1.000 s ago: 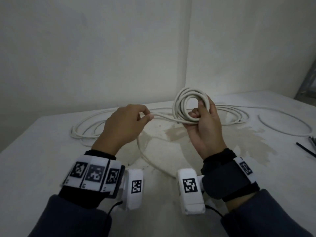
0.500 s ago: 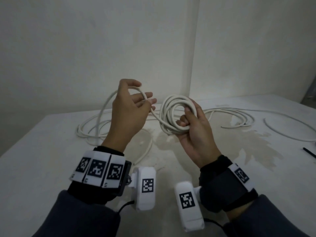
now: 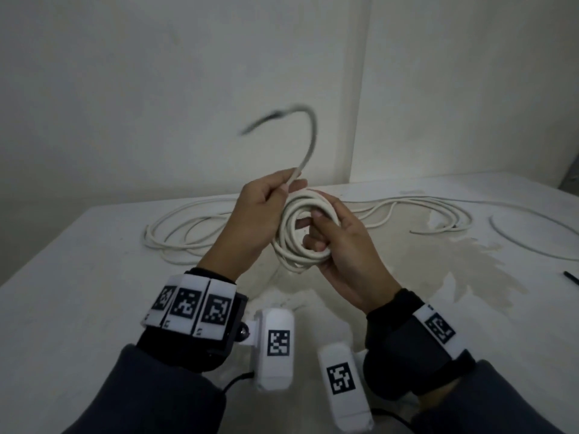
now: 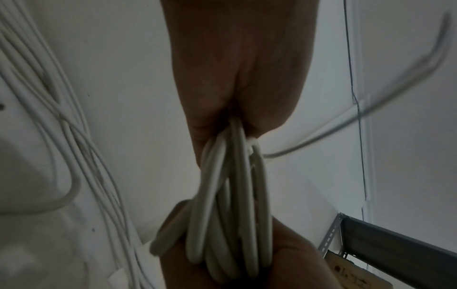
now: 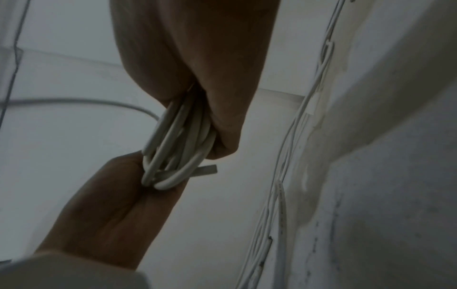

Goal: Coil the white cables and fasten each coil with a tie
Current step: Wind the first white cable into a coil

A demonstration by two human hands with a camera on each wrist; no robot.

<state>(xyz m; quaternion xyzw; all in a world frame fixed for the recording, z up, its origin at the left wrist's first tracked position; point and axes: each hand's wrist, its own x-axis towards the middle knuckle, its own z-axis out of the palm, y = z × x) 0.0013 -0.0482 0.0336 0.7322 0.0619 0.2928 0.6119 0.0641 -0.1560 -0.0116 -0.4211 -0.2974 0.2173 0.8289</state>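
Observation:
A coil of white cable (image 3: 294, 233) with several loops hangs in the air above the table (image 3: 78, 277), between both hands. My right hand (image 3: 329, 233) grips the coil's right side, thumb on top and fingers through the loop. My left hand (image 3: 266, 211) pinches the cable at the coil's upper left. From that pinch the loose tail (image 3: 308, 142) arcs up and left, blurred, against the wall. The left wrist view shows the coil's loops (image 4: 230, 195) edge-on between the two palms. In the right wrist view the same bundle (image 5: 178, 144) is squeezed in my right hand (image 5: 217, 121).
More white cables lie loose on the table: a bundle (image 3: 188, 230) behind my left hand, long strands (image 3: 423, 211) to the right. A thin black tie (image 3: 570, 277) lies at the right edge. A pale stain (image 3: 454, 264) marks the tabletop. Walls meet in a corner behind.
My left hand has brought another loop over to the coil and now touches it. The cable's free end has lifted off the table and whips up in the air.

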